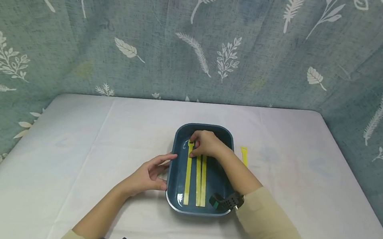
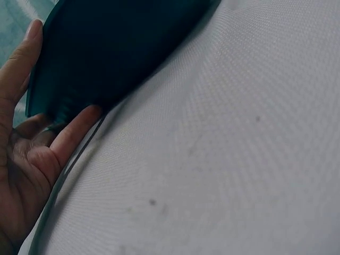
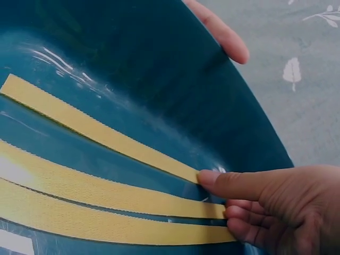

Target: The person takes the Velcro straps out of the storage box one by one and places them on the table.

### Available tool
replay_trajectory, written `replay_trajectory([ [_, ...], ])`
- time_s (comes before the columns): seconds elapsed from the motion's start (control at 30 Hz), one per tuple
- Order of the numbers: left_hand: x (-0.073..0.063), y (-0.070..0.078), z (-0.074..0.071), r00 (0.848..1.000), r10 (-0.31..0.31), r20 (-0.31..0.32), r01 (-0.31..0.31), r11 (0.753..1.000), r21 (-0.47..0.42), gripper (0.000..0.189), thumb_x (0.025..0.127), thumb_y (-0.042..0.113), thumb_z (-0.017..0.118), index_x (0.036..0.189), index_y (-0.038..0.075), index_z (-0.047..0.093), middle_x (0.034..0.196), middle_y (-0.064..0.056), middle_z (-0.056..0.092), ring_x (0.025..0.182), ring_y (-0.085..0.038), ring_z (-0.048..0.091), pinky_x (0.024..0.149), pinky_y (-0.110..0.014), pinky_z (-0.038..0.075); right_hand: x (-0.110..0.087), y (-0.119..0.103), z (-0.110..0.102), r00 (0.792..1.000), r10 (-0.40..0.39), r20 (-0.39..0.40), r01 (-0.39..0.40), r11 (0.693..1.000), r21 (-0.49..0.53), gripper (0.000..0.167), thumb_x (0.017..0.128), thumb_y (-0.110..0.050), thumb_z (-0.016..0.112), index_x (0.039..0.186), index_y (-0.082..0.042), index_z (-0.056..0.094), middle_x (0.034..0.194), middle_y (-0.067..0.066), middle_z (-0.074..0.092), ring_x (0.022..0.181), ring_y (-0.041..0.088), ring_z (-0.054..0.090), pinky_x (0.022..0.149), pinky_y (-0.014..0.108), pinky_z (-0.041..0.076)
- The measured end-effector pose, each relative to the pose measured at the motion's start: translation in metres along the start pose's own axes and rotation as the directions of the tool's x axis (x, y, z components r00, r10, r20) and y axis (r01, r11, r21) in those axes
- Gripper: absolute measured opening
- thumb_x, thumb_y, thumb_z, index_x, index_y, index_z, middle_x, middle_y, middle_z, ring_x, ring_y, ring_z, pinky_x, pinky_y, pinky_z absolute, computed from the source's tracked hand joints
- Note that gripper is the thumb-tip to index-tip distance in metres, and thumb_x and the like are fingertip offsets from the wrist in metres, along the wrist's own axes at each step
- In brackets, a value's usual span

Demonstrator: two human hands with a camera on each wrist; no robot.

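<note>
A deep blue rectangular tray (image 1: 175,190) sits on the table with three flat yellow hook-and-loop cable ties lying lengthwise in it. My right hand (image 1: 207,142) reaches over the tray's right side and pinches the leftmost cable tie (image 1: 188,179) near its wider, slotted head. In the right wrist view, the thumb (image 3: 226,182) lies on that strap, while curled fingers cover the ends of the other two cable ties (image 3: 106,194). My left hand (image 1: 148,173) touches the tray's left side with fingers spread, one fingertip (image 3: 234,48) showing over the rim.
Another yellow cable tie (image 1: 244,155) lies on the white-covered table (image 1: 132,128) just right of the tray, partly hidden by the right forearm. A green leaf-patterned curtain (image 1: 156,54) hangs behind the table and along its sides.
</note>
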State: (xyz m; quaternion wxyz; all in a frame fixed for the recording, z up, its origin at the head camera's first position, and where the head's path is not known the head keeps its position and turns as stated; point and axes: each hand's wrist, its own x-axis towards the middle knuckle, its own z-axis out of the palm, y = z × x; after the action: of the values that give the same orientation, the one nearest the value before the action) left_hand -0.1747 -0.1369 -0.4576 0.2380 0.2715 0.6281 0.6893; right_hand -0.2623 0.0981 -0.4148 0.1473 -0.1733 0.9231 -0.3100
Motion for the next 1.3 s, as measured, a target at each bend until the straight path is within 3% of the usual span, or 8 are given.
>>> replay_trajectory([
  [0.27, 0.0, 0.001, 0.0, 1.0, -0.005, 0.0, 0.005, 1.0, 0.002, 0.086, 0.075, 0.008, 0.079, 0.145, 0.003, 0.03, 0.157, -0.016, 0.012, 0.141, -0.046, 0.013, 0.092, -0.037, 0.052, 0.003, -0.002, 0.003, 1.0, -0.002, 0.003, 0.002, 0.999, -0.033, 0.05, 0.072, -0.016, 0.083, 0.115, -0.001, 0.062, 0.076, 0.004, 0.057, 0.066, 0.013, 0.052, 0.056, 0.019, 0.044],
  [0.5, 0.001, 0.002, 0.0, 1.0, -0.005, -0.003, 0.005, 1.0, 0.021, 0.085, 0.075, 0.008, 0.079, 0.145, 0.004, 0.031, 0.156, -0.016, 0.014, 0.141, -0.045, 0.014, 0.092, -0.037, 0.051, 0.003, -0.005, 0.004, 1.0, 0.007, 0.019, -0.006, 0.999, -0.043, 0.041, 0.075, -0.016, 0.081, 0.11, -0.003, 0.064, 0.076, 0.004, 0.058, 0.065, 0.013, 0.053, 0.054, 0.019, 0.044],
  [0.73, 0.0, 0.002, 0.0, 1.0, -0.004, 0.007, 0.004, 1.0, 0.02, 0.085, 0.076, 0.01, 0.079, 0.146, 0.004, 0.03, 0.156, -0.018, 0.013, 0.141, -0.045, 0.014, 0.093, -0.036, 0.052, 0.002, -0.003, 0.002, 0.997, -0.063, 0.034, 0.061, 0.997, 0.037, 0.027, 0.08, -0.016, 0.075, 0.099, -0.002, 0.062, 0.069, 0.002, 0.057, 0.057, 0.01, 0.051, 0.05, 0.018, 0.043],
  [0.87, 0.001, 0.002, 0.0, 1.0, -0.011, 0.002, 0.011, 0.999, 0.032, 0.085, 0.077, 0.009, 0.078, 0.146, 0.006, 0.03, 0.156, -0.017, 0.013, 0.141, -0.045, 0.015, 0.092, -0.035, 0.052, 0.001, 0.0, -0.001, 0.993, -0.118, -0.014, 0.118, 0.991, 0.065, 0.024, 0.084, -0.017, 0.07, 0.102, -0.003, 0.061, 0.074, 0.002, 0.058, 0.059, 0.01, 0.052, 0.051, 0.019, 0.044],
  [1.03, 0.001, 0.002, 0.001, 1.0, -0.013, 0.0, 0.013, 0.999, 0.043, 0.085, 0.077, 0.008, 0.078, 0.146, 0.006, 0.029, 0.156, -0.016, 0.014, 0.141, -0.045, 0.015, 0.092, -0.035, 0.052, 0.0, 0.003, -0.003, 0.99, -0.132, -0.056, 0.139, 0.977, 0.161, 0.024, 0.088, -0.013, 0.064, 0.108, -0.004, 0.058, 0.08, 0.005, 0.064, 0.064, 0.014, 0.061, 0.057, 0.022, 0.052],
  [1.2, 0.001, 0.002, 0.0, 1.0, -0.01, 0.009, 0.01, 0.999, 0.039, 0.086, 0.077, 0.011, 0.078, 0.147, 0.004, 0.028, 0.157, -0.015, 0.014, 0.141, -0.045, 0.014, 0.093, -0.036, 0.051, -0.001, 0.002, -0.006, 0.988, -0.135, -0.072, 0.152, 0.921, 0.357, 0.032, 0.09, -0.008, 0.058, 0.121, -0.002, 0.055, 0.091, 0.011, 0.069, 0.078, 0.015, 0.068, 0.071, 0.027, 0.058],
  [1.3, 0.001, 0.001, 0.0, 1.0, -0.011, 0.011, 0.01, 0.999, 0.035, 0.086, 0.077, 0.011, 0.078, 0.147, 0.005, 0.028, 0.157, -0.015, 0.013, 0.141, -0.045, 0.014, 0.093, -0.036, 0.051, -0.001, 0.002, -0.007, 0.987, -0.144, -0.068, 0.159, 0.849, 0.505, 0.039, 0.091, -0.003, 0.056, 0.13, -0.003, 0.05, 0.098, 0.019, 0.069, 0.085, 0.023, 0.07, 0.075, 0.035, 0.059],
])
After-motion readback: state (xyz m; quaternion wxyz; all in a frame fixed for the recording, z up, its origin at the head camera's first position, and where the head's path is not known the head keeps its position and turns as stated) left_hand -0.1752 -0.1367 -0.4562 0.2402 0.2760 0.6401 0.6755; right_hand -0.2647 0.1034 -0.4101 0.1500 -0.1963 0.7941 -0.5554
